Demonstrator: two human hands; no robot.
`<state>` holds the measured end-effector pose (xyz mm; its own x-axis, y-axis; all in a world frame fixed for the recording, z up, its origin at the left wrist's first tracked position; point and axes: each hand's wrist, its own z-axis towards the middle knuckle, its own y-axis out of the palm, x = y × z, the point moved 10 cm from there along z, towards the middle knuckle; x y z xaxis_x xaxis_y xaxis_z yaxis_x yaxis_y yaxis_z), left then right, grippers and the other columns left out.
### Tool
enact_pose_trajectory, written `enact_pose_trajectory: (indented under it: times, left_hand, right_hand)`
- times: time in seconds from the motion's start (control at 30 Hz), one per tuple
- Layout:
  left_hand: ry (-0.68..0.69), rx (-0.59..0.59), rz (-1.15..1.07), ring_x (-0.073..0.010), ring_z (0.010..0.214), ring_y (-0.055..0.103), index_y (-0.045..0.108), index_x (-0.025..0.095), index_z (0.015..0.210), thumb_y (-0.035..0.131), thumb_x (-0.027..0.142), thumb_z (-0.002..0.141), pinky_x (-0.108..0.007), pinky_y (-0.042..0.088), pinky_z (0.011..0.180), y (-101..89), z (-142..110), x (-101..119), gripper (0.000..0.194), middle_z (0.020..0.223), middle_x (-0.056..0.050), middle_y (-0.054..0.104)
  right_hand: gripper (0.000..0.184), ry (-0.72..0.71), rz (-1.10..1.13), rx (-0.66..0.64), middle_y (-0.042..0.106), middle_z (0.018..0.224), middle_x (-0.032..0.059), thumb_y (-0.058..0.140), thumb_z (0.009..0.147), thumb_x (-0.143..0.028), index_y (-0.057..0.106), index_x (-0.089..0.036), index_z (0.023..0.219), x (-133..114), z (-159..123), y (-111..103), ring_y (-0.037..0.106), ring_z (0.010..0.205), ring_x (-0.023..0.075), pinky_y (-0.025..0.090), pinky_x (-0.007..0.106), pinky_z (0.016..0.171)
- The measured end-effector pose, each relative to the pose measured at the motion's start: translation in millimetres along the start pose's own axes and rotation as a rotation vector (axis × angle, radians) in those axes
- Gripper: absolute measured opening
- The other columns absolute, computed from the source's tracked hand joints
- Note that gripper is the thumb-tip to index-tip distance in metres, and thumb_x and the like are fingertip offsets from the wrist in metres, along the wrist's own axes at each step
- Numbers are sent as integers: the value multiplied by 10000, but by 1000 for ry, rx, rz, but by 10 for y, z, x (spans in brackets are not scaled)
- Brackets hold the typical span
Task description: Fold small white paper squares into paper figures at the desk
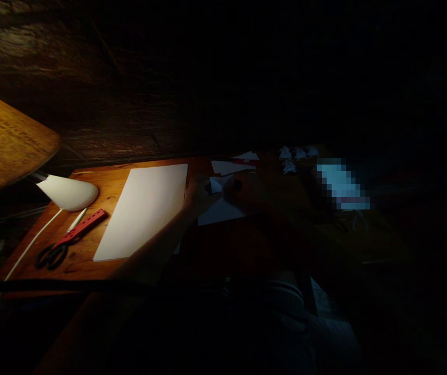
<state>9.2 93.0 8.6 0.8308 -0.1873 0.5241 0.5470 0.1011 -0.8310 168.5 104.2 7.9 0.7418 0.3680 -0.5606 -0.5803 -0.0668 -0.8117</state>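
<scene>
Left hand point(195, 191) is holding the folded paper point(222, 183) by its left edge. Right hand point(246, 188) is sitting at the opposite edge, mostly lost in shadow; can't tell whether it's gripping. Folded paper is showing between the hands, just beyond a sheet point(221, 212) that's lying on the table point(80, 258); can't tell if they're touching. White stack point(143, 213) is lying just left of the left hand, forearm overlapping its near right edge. Scissors point(56, 255), black handles and red upper part, are lying left of the stack, lamp point(69, 192) standing just behind. Cut pieces point(231, 167) are lying beyond the hands. Small folded shapes point(289, 166) are grouping farther right, near a pixelated bright panel point(344, 186).
</scene>
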Motion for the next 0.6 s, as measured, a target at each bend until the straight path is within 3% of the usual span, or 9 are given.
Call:
enact_pose_trajectory:
  times: [0.2,0.4,0.6]
  left_hand:
    - [15,-17,-42,-267,979,660,712,212,782,819,361,770,-420,541,882,17,0,17,184,1019,-83,693]
    - [3,-11,18,-300,1054,655,700,217,773,834,359,751,-475,520,968,14,-5,35,198,1017,-80,693]
    - [-85,-1,31,-335,1187,636,694,222,768,836,306,758,-522,478,1023,-24,-39,2,165,1112,-70,704]
  right_hand:
    - [135,77,-18,37,753,901,90,675,864,-271,742,-154,864,32,-14,-41,593,738,176,346,290,639]
    - [248,150,-2,59,729,842,63,713,903,-417,735,-181,833,18,-46,-66,566,707,169,310,294,608]
    - [268,195,-56,65,721,840,71,671,918,-417,712,-187,787,7,-36,-42,550,702,170,303,305,623]
